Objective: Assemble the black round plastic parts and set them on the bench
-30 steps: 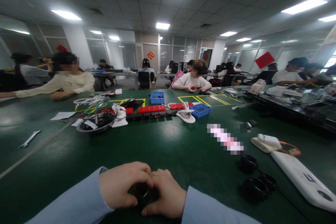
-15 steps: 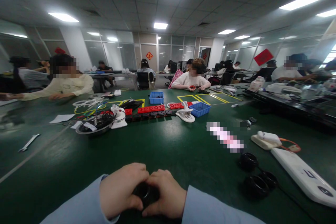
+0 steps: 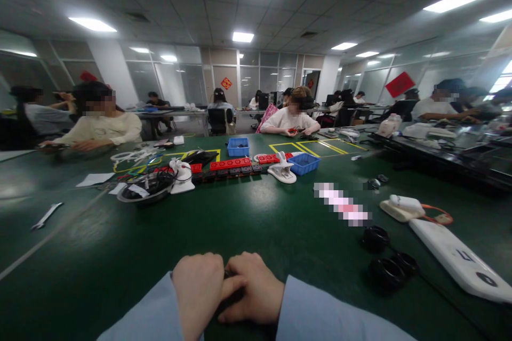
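Close in front of me, my left hand (image 3: 200,287) and my right hand (image 3: 254,290) meet around a small black round part (image 3: 232,298). Only a dark sliver of it shows between them; the fingers cover the rest. My left hand is closed with its back turned up, its fingertips hidden. The fingers and thumb of my right hand curl round the other side of the part. Several black cup-shaped pieces (image 3: 387,274) with a black cable lie to the right of my hands.
A white power bank (image 3: 460,258) and a white device (image 3: 406,208) with an orange cord lie at right. Farther back are a metal bowl (image 3: 144,194) of cables, red socket strips (image 3: 230,164), a white clip (image 3: 282,171) and a blue tray (image 3: 304,164). A wrench (image 3: 47,217) lies left.
My left hand has turned over and closed more, its back now upward. The black round part, seen between my hands before, is now mostly covered. The view has shifted slightly.
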`<action>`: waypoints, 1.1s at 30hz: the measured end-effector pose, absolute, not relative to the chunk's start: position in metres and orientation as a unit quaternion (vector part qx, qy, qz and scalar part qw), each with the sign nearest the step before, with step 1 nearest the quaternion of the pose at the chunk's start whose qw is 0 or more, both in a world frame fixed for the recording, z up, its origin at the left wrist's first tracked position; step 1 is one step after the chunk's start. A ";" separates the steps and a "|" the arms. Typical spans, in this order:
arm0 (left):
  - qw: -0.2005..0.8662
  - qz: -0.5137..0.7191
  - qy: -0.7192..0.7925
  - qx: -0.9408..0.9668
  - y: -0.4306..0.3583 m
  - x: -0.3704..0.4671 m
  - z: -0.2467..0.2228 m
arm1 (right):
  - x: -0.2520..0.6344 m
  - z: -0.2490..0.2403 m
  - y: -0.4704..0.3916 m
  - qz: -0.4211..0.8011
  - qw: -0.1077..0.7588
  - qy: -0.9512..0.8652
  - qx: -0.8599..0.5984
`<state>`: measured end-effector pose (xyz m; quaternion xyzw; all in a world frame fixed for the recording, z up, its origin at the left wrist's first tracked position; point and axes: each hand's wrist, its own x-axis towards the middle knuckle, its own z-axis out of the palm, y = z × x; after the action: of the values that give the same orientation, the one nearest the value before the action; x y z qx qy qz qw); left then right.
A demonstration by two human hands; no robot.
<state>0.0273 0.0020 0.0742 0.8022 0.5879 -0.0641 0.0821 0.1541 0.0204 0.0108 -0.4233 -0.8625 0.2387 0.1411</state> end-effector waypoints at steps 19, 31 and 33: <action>0.237 -0.071 0.351 0.903 0.020 -0.007 0.097 | 0.165 0.006 0.027 0.249 0.143 -0.895 -0.340; 0.132 -0.070 0.498 0.854 0.005 0.012 0.091 | 0.163 0.006 0.027 0.246 0.154 -0.894 -0.341; 0.110 -0.077 0.513 0.848 0.004 0.016 0.089 | 0.163 0.006 0.027 0.242 0.150 -0.896 -0.341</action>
<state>0.0155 0.0038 0.0891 0.8479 0.5128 -0.0766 0.1103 0.1630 0.0268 0.0064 -0.3408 -0.8960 0.2416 0.1504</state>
